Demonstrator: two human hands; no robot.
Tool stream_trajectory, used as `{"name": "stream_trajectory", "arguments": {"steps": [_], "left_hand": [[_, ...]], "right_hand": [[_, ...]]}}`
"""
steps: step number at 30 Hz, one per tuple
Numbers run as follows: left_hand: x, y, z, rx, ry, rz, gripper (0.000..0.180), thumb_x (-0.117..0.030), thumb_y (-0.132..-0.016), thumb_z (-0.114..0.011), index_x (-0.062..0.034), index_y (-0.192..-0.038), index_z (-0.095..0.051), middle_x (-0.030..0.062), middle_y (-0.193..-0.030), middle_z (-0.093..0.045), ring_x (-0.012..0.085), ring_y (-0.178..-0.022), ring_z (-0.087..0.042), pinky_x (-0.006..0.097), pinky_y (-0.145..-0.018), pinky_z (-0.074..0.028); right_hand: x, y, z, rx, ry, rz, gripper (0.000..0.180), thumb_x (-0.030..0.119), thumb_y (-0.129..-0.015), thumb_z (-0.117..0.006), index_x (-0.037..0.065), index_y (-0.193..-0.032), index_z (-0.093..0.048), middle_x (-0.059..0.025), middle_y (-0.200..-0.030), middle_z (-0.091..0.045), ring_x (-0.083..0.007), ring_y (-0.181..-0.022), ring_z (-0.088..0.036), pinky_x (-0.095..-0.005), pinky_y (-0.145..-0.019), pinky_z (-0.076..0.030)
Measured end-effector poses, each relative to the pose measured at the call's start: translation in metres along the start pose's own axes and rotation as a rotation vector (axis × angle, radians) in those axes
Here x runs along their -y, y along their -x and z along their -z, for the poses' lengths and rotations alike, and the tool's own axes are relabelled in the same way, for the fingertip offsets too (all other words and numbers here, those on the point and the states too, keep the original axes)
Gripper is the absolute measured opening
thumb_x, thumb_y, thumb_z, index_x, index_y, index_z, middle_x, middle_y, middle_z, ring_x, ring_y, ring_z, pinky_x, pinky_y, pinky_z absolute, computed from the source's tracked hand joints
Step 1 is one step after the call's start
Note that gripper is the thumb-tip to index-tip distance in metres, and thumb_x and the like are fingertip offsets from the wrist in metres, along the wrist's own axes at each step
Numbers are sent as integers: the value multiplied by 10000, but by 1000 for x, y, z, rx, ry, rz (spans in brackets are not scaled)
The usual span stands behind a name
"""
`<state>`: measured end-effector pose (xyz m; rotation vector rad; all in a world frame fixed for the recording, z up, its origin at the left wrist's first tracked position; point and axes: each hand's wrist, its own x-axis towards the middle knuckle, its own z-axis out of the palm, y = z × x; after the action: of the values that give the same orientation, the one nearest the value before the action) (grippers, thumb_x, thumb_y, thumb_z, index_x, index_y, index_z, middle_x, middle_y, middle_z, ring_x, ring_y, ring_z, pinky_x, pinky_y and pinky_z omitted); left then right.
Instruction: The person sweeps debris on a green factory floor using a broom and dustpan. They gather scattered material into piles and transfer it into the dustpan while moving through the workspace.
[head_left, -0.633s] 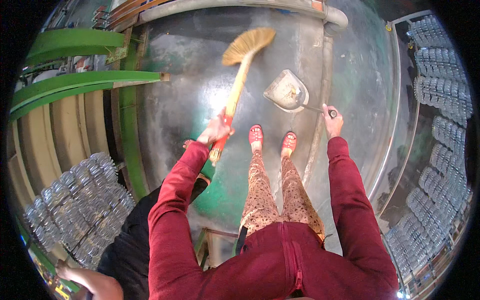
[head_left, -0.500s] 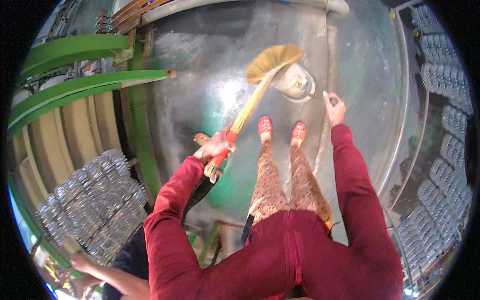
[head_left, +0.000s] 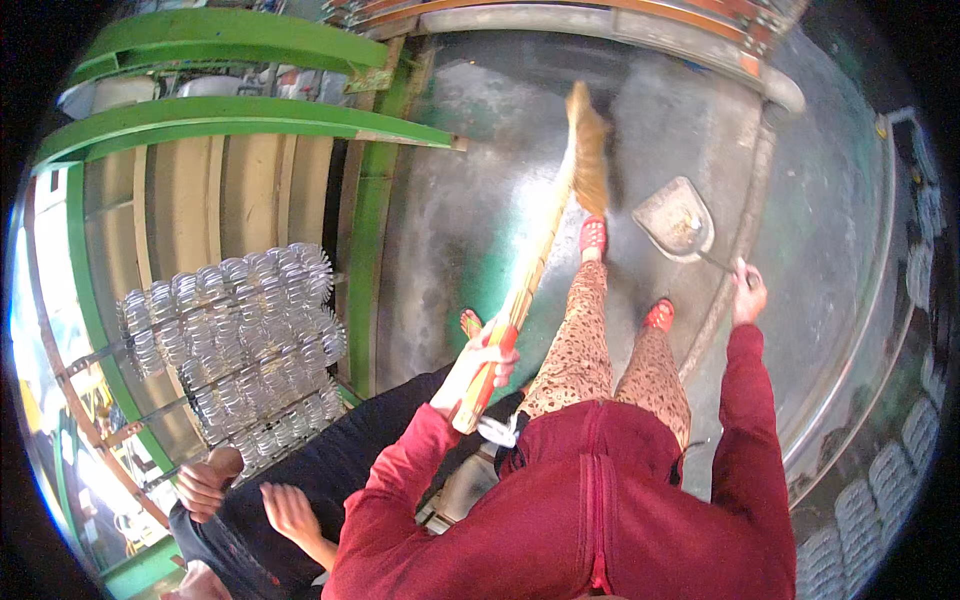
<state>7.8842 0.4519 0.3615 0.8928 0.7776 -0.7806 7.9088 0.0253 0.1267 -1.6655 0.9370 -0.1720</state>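
My left hand (head_left: 487,360) is wrapped round the red-banded grip of a long straw broom (head_left: 545,240), which slants away from me. Its golden bristles (head_left: 590,160) fan out over the grey floor, just beyond my forward left foot. To the right of them, apart from the broom, a scoop-shaped dustpan (head_left: 653,216) lies on the floor with some debris in it. A thin dark handle leads from the pan to my right hand (head_left: 748,293), whose fingers are closed on its end.
At lower left a person in dark clothes (head_left: 340,440) stands close by, hands near a rack of shiny ribbed pieces (head_left: 235,345). Green beams (head_left: 250,122) jut in from the left. A pipe (head_left: 735,290) runs along the floor at right. Orange bars (head_left: 610,22) cross the far end.
The broom head has swung from the dustpan's edge to its left, and the two are now apart. My left foot has stepped forward. The nearby person's hands have come further into view.
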Motion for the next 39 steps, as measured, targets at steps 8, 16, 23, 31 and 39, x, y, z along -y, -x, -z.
{"name": "stream_trajectory", "arguments": {"steps": [8, 16, 23, 31, 39], "left_hand": [[-162, -204, 18, -233, -314, -457, 288, -58, -708, -518, -70, -981, -423, 34, -691, -484, 104, -531, -489, 222, -453, -443], [-301, -393, 76, -360, -397, -367, 157, -57, -688, -577, -46, -789, -458, 35, -624, -502, 120, -479, -497, 251, -436, -439], [-129, -269, -8, -257, -866, -130, 455, -26, -698, -518, -44, -1109, -324, 47, -659, -494, 136, -457, -503, 265, -376, -451], [-77, -122, -104, 23, -161, 511, 832, 28, -665, -536, -219, -1331, -104, 69, -684, -437, 102, -468, -416, 215, -387, -380], [-94, -134, -185, 147, -873, 279, 832, -15, -639, -553, -145, -1342, -127, 54, -661, -475, 104, -459, -447, 215, -399, -403]], "right_hand": [[23, 20, 19, -46, -14, -62, 196, 159, -806, -584, -31, -790, -541, -54, -786, -499, -117, -736, -505, -296, -765, -476], [18, 0, 17, -115, 16, -206, 149, 118, -805, -577, -29, -807, -556, -58, -787, -505, -110, -741, -502, -318, -802, -473], [21, -11, 49, -155, 259, -124, 142, 130, -761, -627, -5, -795, -607, -64, -773, -587, -109, -709, -527, -249, -654, -431], [23, -5, 69, -332, 312, -78, 196, 177, -722, -665, -6, -768, -612, -95, -722, -593, -171, -651, -543, -271, -639, -425], [-20, 52, 85, -580, 144, -203, 229, 220, -712, -660, -3, -736, -612, -107, -724, -607, -179, -692, -572, -287, -686, -434]]}}
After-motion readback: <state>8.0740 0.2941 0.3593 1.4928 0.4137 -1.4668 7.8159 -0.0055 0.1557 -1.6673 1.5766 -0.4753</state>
